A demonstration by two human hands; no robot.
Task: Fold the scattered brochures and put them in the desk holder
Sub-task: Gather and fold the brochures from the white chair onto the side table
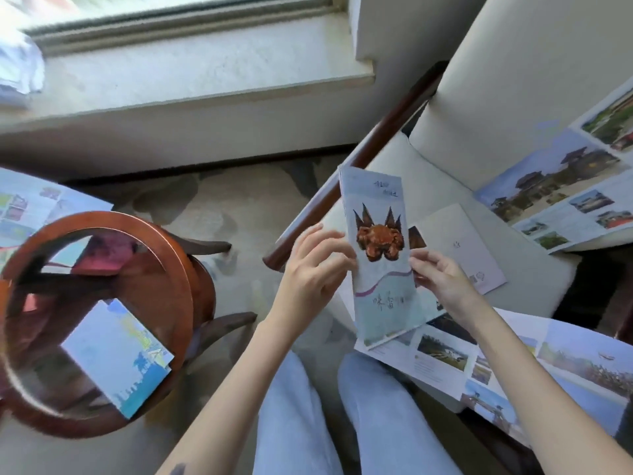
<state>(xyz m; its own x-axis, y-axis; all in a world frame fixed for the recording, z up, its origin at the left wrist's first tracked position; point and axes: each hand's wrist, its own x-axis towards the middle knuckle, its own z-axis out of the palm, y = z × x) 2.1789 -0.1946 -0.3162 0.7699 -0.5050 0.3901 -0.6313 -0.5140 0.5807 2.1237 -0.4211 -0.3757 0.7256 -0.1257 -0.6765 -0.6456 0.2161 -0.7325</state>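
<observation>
Pinching the folded brochure (380,265) at mid-frame, left hand (311,269) and right hand (442,279) on opposite edges, we likely steady its creases.

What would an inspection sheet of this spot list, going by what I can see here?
Surface: cream armchair seat; round glass-topped table at left.
Job's things: folded crab brochure held up; open brochure on the armchair; second open brochure at lower right; blue brochure on the table; desk holder not seen.
Clutter: white sheet on the seat.
Hands: left hand and right hand each pinch a side edge of the crab brochure.
Cables: nothing seen.
Surroundings: window sill; patterned carpet.
</observation>
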